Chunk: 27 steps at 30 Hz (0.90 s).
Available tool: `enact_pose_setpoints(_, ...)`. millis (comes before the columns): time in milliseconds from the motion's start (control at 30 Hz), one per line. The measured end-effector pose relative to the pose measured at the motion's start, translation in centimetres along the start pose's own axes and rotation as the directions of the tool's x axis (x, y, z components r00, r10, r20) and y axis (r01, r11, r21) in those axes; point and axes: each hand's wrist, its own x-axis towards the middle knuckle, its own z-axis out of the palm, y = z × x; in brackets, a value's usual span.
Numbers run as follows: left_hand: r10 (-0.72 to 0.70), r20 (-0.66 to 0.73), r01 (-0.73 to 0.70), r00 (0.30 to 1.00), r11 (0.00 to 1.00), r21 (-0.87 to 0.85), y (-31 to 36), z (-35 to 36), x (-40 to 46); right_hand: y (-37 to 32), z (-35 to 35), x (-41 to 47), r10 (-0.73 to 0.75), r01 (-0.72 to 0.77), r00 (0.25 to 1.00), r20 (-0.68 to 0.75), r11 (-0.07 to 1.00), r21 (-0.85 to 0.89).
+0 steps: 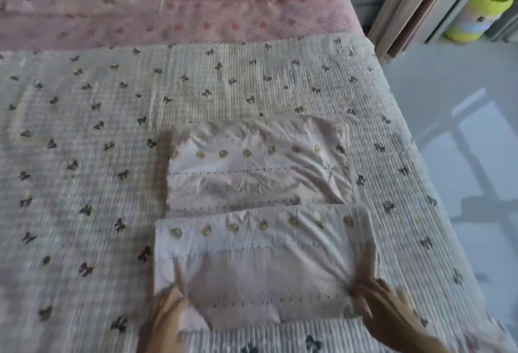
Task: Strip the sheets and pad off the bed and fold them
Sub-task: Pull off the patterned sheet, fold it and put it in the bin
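A folded pale pink cloth (263, 263) with a row of round gold motifs lies near the bed's front edge. My left hand (168, 316) grips its near left corner and my right hand (384, 305) grips its near right corner. Just beyond it lies a second folded pink cloth (258, 167) of the same pattern, flat and untouched. Both rest on a ribbed cream bed pad (84, 156) printed with small dark bows, which covers the bed. Behind the pad a pink patterned sheet (168, 16) shows at the far side.
The bed's right edge drops to a shiny pale floor (462, 142). A wooden door frame (406, 8) stands at the upper right, with a yellow container (482, 13) beside it.
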Motion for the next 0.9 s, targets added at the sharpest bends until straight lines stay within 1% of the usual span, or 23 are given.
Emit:
enact_pose_setpoints(33, 0.032, 0.023, -0.031, 0.999, 0.999, -0.022, -0.5, 1.2, -0.8, -0.9, -0.5, 0.4, 0.038, -0.036, 0.999, -0.016, 0.996, 0.087)
enact_pose_setpoints(67, -0.012, 0.023, 0.013, 1.0, 0.999, -0.044, -0.5, 1.6, -0.9, -1.2, -0.8, 1.7, 0.113, -0.104, 0.99, -0.09, 0.989, 0.103)
enact_pose_setpoints(100, -0.089, 0.063, 0.093, 0.994, 0.993, -0.071, -0.4, 1.4, -1.1, -1.1, -1.5, 2.9, 0.235, -0.218, 0.962, -0.141, 0.967, 0.129)
enact_pose_setpoints(133, -0.206, 0.09, 0.215, 0.974, 0.971, -0.103, -0.7, 1.8, -0.2, -0.9, -1.5, 4.3, 0.376, -0.341, 0.916, -0.142, 0.913, 0.225)
enact_pose_setpoints(167, -0.303, 0.137, 0.325, 0.943, 0.925, -0.196, -0.9, 1.8, 1.1, -0.8, -1.7, 5.8, 0.49, -0.424, 0.864, -0.117, 0.833, 0.356)
enact_pose_setpoints(200, -0.382, 0.164, 0.414, 0.91, 0.861, -0.296, -0.9, 1.5, 2.8, -0.5, -1.8, 7.4, 0.594, -0.497, 0.803, -0.049, 0.713, 0.494)
enact_pose_setpoints(233, -0.438, 0.181, 0.472, 0.88, 0.777, -0.415, -0.7, 0.8, 4.5, 0.0, -1.6, 9.0, 0.657, -0.554, 0.752, 0.06, 0.579, 0.599)
enact_pose_setpoints(267, -0.472, 0.156, 0.484, 0.867, 0.728, -0.486, -0.6, 0.4, 5.9, -0.2, -2.0, 10.2, 0.666, -0.592, 0.73, 0.152, 0.505, 0.628)
enact_pose_setpoints(333, -0.546, 0.128, 0.531, 0.828, 0.689, -0.494, -0.5, 0.3, 8.4, 0.2, -1.5, 11.6, 0.658, -0.638, 0.716, 0.234, 0.479, 0.604)
enact_pose_setpoints(367, -0.571, 0.147, 0.563, 0.808, 0.672, -0.481, -0.7, 0.0, 9.4, 0.3, -1.4, 11.9, 0.651, -0.645, 0.71, 0.268, 0.449, 0.618)
enact_pose_setpoints(400, -0.595, 0.198, 0.609, 0.779, 0.643, -0.464, -0.6, -0.4, 10.5, 0.6, -1.6, 11.8, 0.638, -0.657, 0.71, 0.3, 0.445, 0.609)
enact_pose_setpoints(467, -0.575, 0.245, 0.613, 0.78, 0.628, -0.479, -1.0, -1.0, 12.0, 1.6, -2.0, 11.1, 0.589, -0.596, 0.769, 0.249, 0.521, 0.611)
enact_pose_setpoints(500, -0.553, 0.234, 0.588, 0.8, 0.641, -0.493, -1.2, -1.2, 12.5, 2.4, -1.8, 10.8, 0.57, -0.555, 0.793, 0.215, 0.528, 0.643)
enact_pose_setpoints(567, -0.525, 0.185, 0.545, 0.831, 0.7, -0.462, -1.1, -1.4, 12.6, 2.7, -1.7, 10.0, 0.545, -0.491, 0.816, 0.192, 0.479, 0.727)
enact_pose_setpoints(633, -0.522, 0.115, 0.526, 0.845, 0.774, -0.351, -1.2, -0.7, 13.0, 2.5, -1.0, 10.4, 0.552, -0.528, 0.804, 0.221, 0.492, 0.692)
enact_pose_setpoints(667, -0.533, 0.061, 0.528, 0.844, 0.805, -0.27, -0.7, -0.1, 13.3, 2.3, -0.8, 10.9, 0.561, -0.562, 0.795, 0.231, 0.539, 0.627)
enact_pose_setpoints(700, -0.542, -0.015, 0.53, 0.84, 0.828, -0.182, 0.0, 0.6, 13.3, 2.0, -0.7, 11.8, 0.581, -0.565, 0.795, 0.177, 0.601, 0.565)
enact_pose_setpoints(733, -0.525, -0.113, 0.518, 0.843, 0.851, -0.086, 0.9, 1.5, 13.5, 1.5, -0.7, 12.9, 0.585, -0.538, 0.807, 0.08, 0.672, 0.51)
enact_pose_setpoints(767, -0.434, -0.208, 0.45, 0.876, 0.892, 0.034, 2.3, 2.4, 13.2, 0.8, -0.9, 14.2, 0.551, -0.48, 0.833, -0.044, 0.76, 0.438)
enact_pose_setpoints(800, -0.255, -0.238, 0.297, 0.937, 0.941, 0.164, 4.4, 3.4, 13.0, 0.3, -1.1, 15.6, 0.469, -0.4, 0.869, -0.156, 0.853, 0.335)
enact_pose_setpoints(833, -0.063, -0.193, 0.109, 0.979, 0.964, 0.241, 7.0, 4.5, 12.7, 0.0, -0.9, 17.0, 0.353, -0.308, 0.91, -0.218, 0.926, 0.218)
enact_pose_setpoints(867, 0.093, -0.119, -0.058, 0.988, 0.962, 0.268, 9.9, 6.0, 12.3, 0.0, -1.0, 18.4, 0.244, -0.224, 0.944, -0.222, 0.968, 0.113)
enact_pose_setpoints(900, 0.191, -0.053, -0.171, 0.98, 0.95, 0.26, 12.4, 7.5, 12.2, 0.2, -0.5, 19.8, 0.157, -0.151, 0.969, -0.189, 0.988, 0.044)
